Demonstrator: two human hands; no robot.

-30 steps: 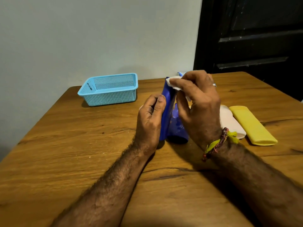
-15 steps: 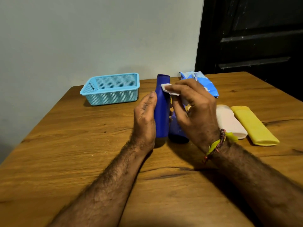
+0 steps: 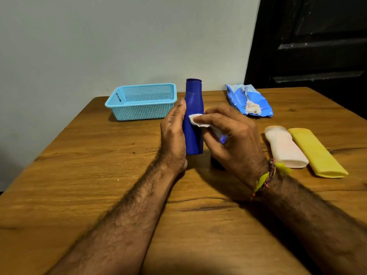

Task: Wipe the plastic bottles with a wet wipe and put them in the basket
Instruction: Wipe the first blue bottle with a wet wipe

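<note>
In the head view, a dark blue bottle [image 3: 193, 116] stood upright on the wooden desk [image 3: 99, 175], just in front of the light blue basket [image 3: 142, 101], which held nothing that could be seen. The left hand [image 3: 173, 133] lay flat against the bottle's left side, fingers straight, steadying it. The right hand [image 3: 232, 135] pinched a white wipe [image 3: 197, 120] and pressed it onto the bottle's front, midway up. Something dark sat behind that hand, too hidden to name. To the right, a white bottle [image 3: 284, 148] and a yellow bottle [image 3: 315, 152] lay side by side, touching, and a pack of wipes [image 3: 249, 101] sat near the far edge. The step in hand looked to be wiping the first bottle. The next move would likely call for finishing the rub down its body, then lifting it left into the basket.
</note>
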